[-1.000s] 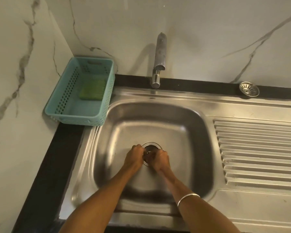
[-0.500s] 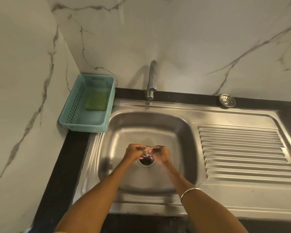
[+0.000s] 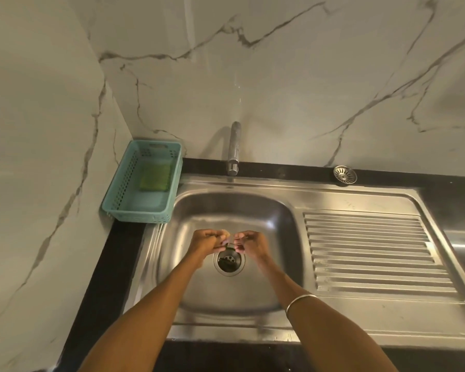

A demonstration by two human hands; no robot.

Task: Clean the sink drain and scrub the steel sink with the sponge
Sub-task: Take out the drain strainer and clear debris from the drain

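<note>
hands (image 3: 227,244) crowd above drain (image 3: 229,261), basin (image 3: 269,277) sides open, tap (image 3: 234,149) behind

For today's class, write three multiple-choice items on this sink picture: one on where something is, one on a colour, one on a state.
1. Where is the sponge?
A. in the basket
B. in the sink bowl
C. on the drainboard

2. What colour is the basket?
A. red
B. teal
C. white

3. What is the state of the tap?
A. running hard
B. no stream visible
C. broken off

Answers: 1 A, the green pad lies inside the basket left of the sink. 2 B, its walls are blue-green. 3 B, no water falls from the spout.
</note>
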